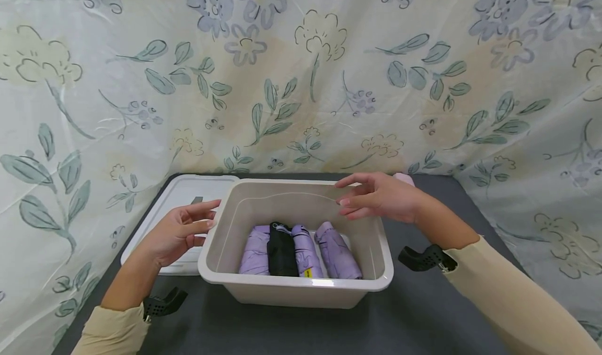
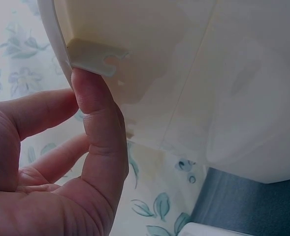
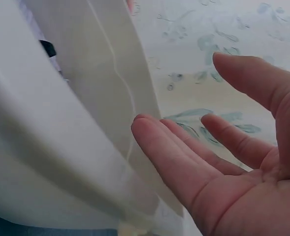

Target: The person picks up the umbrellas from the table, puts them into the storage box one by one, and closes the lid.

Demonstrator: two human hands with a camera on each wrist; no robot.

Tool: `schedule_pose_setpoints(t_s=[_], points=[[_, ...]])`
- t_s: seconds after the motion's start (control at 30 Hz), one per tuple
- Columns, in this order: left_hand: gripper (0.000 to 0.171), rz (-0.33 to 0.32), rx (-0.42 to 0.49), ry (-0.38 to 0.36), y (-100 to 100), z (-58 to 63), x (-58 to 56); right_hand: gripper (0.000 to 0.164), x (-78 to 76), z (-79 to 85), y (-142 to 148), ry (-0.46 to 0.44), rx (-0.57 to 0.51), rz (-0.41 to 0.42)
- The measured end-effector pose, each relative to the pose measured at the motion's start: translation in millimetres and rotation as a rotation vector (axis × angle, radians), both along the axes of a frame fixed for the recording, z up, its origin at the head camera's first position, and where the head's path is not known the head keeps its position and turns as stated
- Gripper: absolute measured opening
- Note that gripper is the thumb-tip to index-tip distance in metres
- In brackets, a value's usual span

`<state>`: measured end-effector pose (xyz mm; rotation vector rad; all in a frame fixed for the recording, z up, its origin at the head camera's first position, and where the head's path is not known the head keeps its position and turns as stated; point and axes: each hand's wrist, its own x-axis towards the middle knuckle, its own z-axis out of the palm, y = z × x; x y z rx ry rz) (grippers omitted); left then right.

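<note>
Beige, the open bin (image 1: 296, 296) is set near the back edge of the dark surface (image 1: 282, 334), between its left and right edges. Inside it, four rolled bundles are laid side by side: a lilac bundle (image 1: 255, 253) at the left, a black bundle (image 1: 282, 253) next to it, a lilac bundle marked with a yellow label (image 1: 308, 273), and a purple bundle (image 1: 337, 253), tilted, nearest the bin's right wall.

The left hand (image 1: 176, 235) is held at the bin's left rim; its fingers are loosely bent, and the rim is met by a fingertip beside a notched tab (image 2: 93, 58). The right hand (image 1: 385, 195) is held at the bin's far right corner, its fingers spread and released, with nothing grasped; whether the rim is touched cannot be told.

A white lid (image 1: 157, 214) is laid flat toward the surface's back left corner, partly covered by the bin. Behind the right hand, a pink thing (image 1: 404, 178) is mostly hidden. The surface is backed by a floral cloth (image 1: 282, 62).
</note>
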<state>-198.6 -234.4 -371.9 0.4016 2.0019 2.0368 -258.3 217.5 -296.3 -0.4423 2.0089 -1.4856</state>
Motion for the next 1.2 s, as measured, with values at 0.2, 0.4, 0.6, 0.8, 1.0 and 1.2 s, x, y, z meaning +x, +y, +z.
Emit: schedule_pose_setpoints(t_s=[0.2, 0.4, 0.6, 0.8, 1.0, 1.2], points=[[0.045, 0.013, -0.024, 0.001, -1.4, -1.9, 0.0, 0.066, -1.2, -5.3, 17.2, 0.026, -0.108, -0.042], [0.045, 0.017, -0.028, 0.007, -1.6, -2.6, -0.9, 0.054, -3.8, -12.4, 40.0, 0.084, -0.190, -0.117], [0.043, 0.024, -0.018, 0.011, -1.3, -2.8, -1.8, 0.040, -9.2, -20.9, 65.6, 0.139, -0.282, -0.225], [0.043, 0.034, -0.028, 0.018, -0.8, -1.5, -3.0, 0.041, -23.5, -40.5, 89.1, 0.217, -0.342, -0.374], [0.042, 0.038, -0.030, 0.016, -1.0, 0.3, -3.7, 0.044, -37.8, -62.4, 108.3, 0.315, -0.298, -0.488], [0.043, 0.022, -0.010, 0.027, -1.1, 0.4, -4.7, 0.046, -56.2, -84.0, 128.1, 0.435, -0.152, -0.623]])
